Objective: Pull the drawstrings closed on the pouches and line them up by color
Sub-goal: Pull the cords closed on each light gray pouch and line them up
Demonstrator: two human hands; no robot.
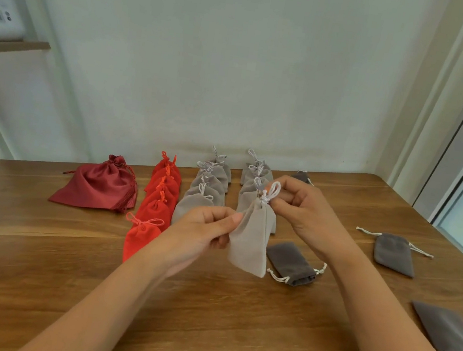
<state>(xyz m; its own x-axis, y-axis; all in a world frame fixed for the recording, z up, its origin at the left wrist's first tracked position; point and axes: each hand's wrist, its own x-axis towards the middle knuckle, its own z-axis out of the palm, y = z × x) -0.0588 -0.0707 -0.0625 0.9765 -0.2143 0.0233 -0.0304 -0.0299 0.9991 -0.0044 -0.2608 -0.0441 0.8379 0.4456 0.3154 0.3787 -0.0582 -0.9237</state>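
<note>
The wooden table (60,285) ran up to a pale wall. On its left lay a big dark red satin pouch (98,186), its neck gathered shut. Beside it a row of red pouches (157,209) stretched back toward the wall, then a first row of light grey pouches (206,195) and a second row of light grey pouches (257,173), all cinched. To the right, well apart from one another, lay dark grey pouches: one near the table's middle (291,262), one further right (393,253), one at the right edge (446,333).

Above the table, in front of the second grey row, the person held a light grey pouch (250,243) tilted. The left hand (204,231) pinched its side edge; the right hand (305,212), apart from the left, pinched the drawstring loops (271,190) at the gathered neck.
</note>
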